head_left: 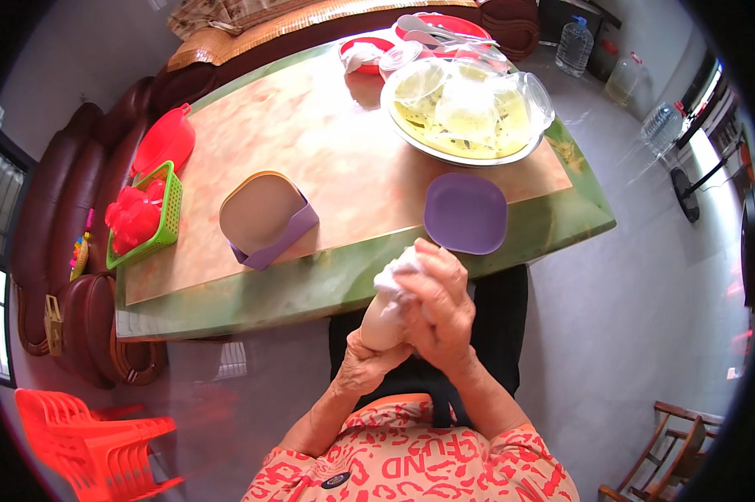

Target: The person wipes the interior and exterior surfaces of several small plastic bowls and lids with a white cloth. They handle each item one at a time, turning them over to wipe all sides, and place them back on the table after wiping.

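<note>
In front of my body, off the table's near edge, my left hand is closed around the lower end of a beige dish. My right hand presses a bunched white cloth against the dish's upper part; its fingers are wrapped over the cloth. Just beyond my hands a purple square dish lies on the table. Farther left, a purple holder stands with beige round-cornered dishes in it.
On the table stand a wide bowl of yellowish liquid with clear containers, red bowls behind it, and a green basket of red items. Stacked red chairs stand lower left; a wooden chair stands lower right.
</note>
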A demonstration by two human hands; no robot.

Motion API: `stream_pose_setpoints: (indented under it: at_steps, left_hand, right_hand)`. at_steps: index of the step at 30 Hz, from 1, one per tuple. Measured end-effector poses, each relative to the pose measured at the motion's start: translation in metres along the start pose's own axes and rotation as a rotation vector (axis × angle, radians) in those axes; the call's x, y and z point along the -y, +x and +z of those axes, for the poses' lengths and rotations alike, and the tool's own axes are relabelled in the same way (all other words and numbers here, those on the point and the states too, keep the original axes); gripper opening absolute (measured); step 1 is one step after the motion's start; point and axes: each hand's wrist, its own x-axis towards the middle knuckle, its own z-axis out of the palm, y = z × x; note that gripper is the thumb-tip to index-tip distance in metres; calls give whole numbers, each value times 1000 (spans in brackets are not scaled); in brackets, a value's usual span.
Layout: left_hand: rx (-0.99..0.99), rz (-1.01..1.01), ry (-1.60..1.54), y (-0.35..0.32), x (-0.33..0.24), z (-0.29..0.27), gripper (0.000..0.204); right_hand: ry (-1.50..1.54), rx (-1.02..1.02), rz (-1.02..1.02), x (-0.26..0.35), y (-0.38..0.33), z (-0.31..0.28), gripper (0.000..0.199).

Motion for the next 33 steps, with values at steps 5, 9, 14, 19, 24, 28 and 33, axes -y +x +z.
stream_pose_setpoints:
  at_steps: [5, 9, 14, 19, 24, 28, 33]
  left_hand:
    - [79, 130, 35, 1, 14, -9, 63]
    - [220, 142, -79, -1, 21, -21, 61]
    - [260, -36, -123, 5, -14, -25, 64]
    - [85, -83, 222, 7, -31, -5, 46]
    - [32, 86, 216, -8, -4, -16, 26]
    - [-15, 78, 207, -9, 1, -12, 27]
    - [-14, 115, 177, -5, 3, -11, 30]
  right_hand:
    - [419, 50, 293, -23, 4, -12, 22]
    - [550, 95, 357, -34, -2, -21, 23]
    - [427, 177, 215, -30, 6, -27, 25]
    - [205, 192, 55, -15, -2, -15, 34]
    - [0, 142, -213, 11, -4, 0, 26]
    - [104, -21, 32, -3, -8, -1, 22]
    - [336, -132, 480, -14, -11, -1, 16]
